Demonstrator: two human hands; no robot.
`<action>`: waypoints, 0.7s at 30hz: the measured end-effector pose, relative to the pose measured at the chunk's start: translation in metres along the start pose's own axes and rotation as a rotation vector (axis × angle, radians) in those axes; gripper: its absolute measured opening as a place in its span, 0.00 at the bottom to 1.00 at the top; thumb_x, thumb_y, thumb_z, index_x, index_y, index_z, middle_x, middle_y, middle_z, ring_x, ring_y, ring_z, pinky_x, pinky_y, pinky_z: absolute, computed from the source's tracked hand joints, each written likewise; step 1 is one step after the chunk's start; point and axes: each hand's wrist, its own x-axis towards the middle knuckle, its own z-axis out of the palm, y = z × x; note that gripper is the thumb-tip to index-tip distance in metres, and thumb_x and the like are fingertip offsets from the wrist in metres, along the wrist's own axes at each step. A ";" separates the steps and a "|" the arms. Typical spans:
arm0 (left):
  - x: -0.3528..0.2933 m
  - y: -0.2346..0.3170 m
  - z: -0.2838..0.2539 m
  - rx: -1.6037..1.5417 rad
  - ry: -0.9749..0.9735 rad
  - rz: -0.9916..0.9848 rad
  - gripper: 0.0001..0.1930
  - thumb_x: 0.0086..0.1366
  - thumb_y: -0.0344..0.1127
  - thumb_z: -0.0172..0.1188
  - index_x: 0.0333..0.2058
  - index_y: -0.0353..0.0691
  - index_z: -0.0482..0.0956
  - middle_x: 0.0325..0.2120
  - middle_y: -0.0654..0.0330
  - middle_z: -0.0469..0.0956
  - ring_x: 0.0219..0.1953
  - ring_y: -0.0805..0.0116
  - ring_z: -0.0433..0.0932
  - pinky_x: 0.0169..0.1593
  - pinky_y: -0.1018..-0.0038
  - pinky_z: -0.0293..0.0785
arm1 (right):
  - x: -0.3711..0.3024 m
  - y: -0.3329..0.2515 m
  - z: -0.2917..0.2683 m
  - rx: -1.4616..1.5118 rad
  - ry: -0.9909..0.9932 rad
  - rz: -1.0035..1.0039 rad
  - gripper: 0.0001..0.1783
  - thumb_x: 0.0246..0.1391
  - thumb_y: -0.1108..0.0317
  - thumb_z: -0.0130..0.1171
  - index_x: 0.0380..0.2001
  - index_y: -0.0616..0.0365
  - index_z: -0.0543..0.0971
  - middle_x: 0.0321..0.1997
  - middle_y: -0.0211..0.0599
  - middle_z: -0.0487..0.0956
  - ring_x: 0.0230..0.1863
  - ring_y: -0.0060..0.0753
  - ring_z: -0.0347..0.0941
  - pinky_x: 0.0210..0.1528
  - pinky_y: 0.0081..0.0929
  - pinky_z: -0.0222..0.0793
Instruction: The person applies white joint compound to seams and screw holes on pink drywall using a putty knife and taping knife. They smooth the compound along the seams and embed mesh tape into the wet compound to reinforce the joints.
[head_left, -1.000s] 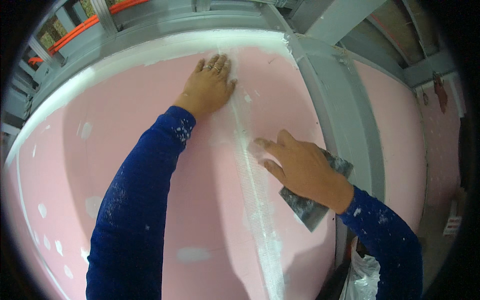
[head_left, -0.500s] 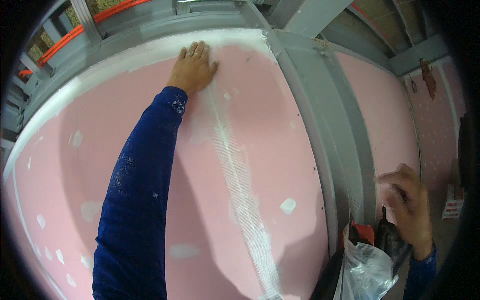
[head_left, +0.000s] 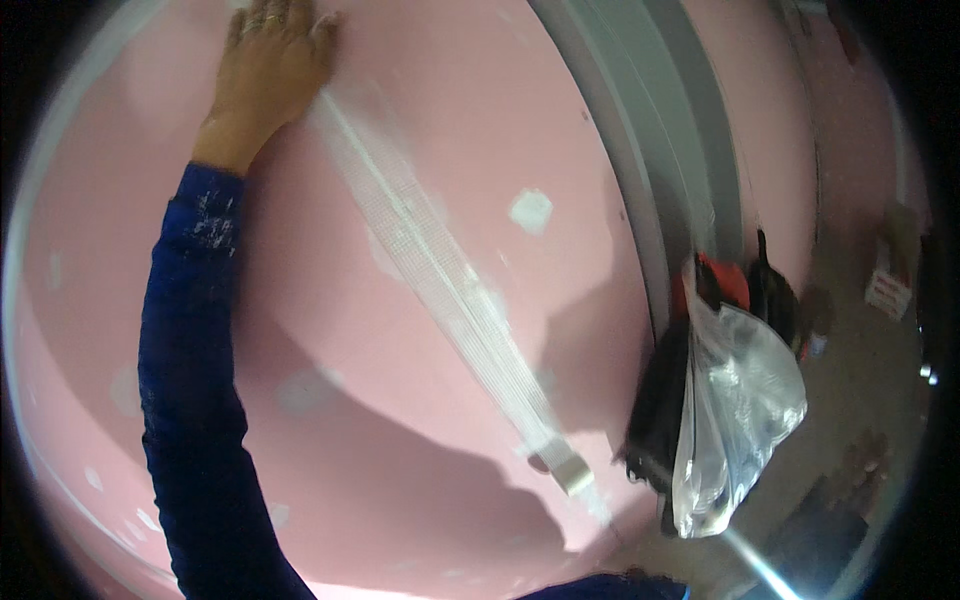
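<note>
My left hand (head_left: pixel 275 75) lies flat on the pink wallboard (head_left: pixel 420 400), fingers stretched, by the upper end of a white mesh joint tape strip (head_left: pixel 425 245). The tape runs down and to the right along a seam. At its lower end sits a small pale tape roll (head_left: pixel 573 474), apart from both hands. Of my right arm, a dark blue sleeve (head_left: pixel 610 588) shows at the lower edge. My right hand is blurred or cut off beside it, and its fingers cannot be made out.
A clear plastic bag (head_left: pixel 745 410) hangs at the right beside a black pouch (head_left: pixel 655 410) and something red (head_left: pixel 725 280). Grey metal framing (head_left: pixel 650 130) borders the board. White filler patches (head_left: pixel 531 211) dot it. A bright streak (head_left: pixel 765 570) crosses the lower right.
The view has tilted downward, bringing the tape roll into sight. My right hand has left its place above the bag and dropped to the lower edge. My left hand stays flat on the board.
</note>
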 end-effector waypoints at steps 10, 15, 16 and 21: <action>-0.166 0.156 -0.124 -0.427 -0.230 0.206 0.37 0.77 0.57 0.35 0.68 0.28 0.59 0.71 0.41 0.54 0.75 0.46 0.49 0.76 0.51 0.41 | -0.132 0.001 0.202 0.885 -0.700 0.628 0.24 0.65 0.58 0.60 0.59 0.57 0.71 0.22 0.30 0.71 0.28 0.22 0.70 0.34 0.24 0.66; -0.197 0.171 -0.159 -0.516 -0.471 0.343 0.39 0.74 0.59 0.39 0.67 0.26 0.60 0.71 0.42 0.54 0.75 0.46 0.47 0.76 0.51 0.39 | -0.184 0.028 0.302 0.642 -0.617 0.517 0.48 0.49 0.48 0.75 0.66 0.52 0.61 0.35 0.36 0.72 0.23 0.22 0.66 0.26 0.25 0.65; -0.198 0.171 -0.158 -0.516 -0.467 0.347 0.39 0.74 0.59 0.39 0.67 0.26 0.61 0.71 0.42 0.54 0.75 0.47 0.47 0.76 0.51 0.39 | -0.188 0.033 0.316 0.679 -0.611 0.442 0.48 0.49 0.49 0.76 0.66 0.52 0.61 0.35 0.36 0.72 0.23 0.21 0.66 0.27 0.24 0.65; -0.206 0.177 -0.151 -0.583 -0.411 0.307 0.38 0.69 0.55 0.49 0.67 0.30 0.63 0.71 0.45 0.56 0.75 0.50 0.49 0.77 0.50 0.38 | -0.194 0.055 0.347 0.772 -0.808 0.518 0.39 0.49 0.49 0.75 0.60 0.51 0.71 0.37 0.35 0.74 0.37 0.29 0.71 0.41 0.30 0.70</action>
